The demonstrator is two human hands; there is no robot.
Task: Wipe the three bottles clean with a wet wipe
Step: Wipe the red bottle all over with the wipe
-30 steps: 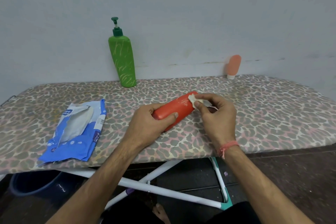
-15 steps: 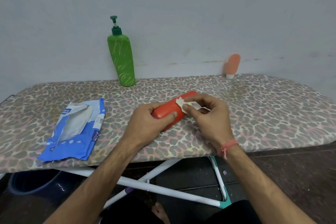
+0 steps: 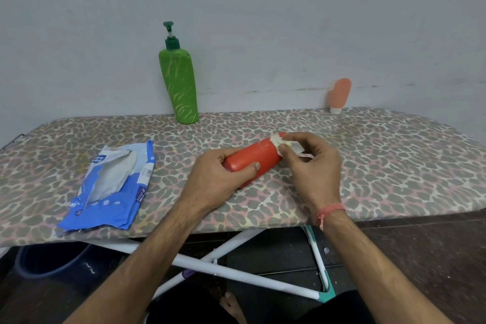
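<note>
Head view shows three bottles on the surface [image 3: 394,166]: green [image 3: 178,84] and pink [image 3: 340,95] upright by the wall, red [image 3: 252,158] lying gripped by left hand [image 3: 218,179]; right hand [image 3: 313,166] pinches one wipe [image 3: 280,141] against it.

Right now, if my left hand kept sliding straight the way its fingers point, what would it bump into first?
The left hand grips the red bottle and points up and right along it, so it would probably first meet the right hand pinching the wet wipe at the bottle's far end.
</note>
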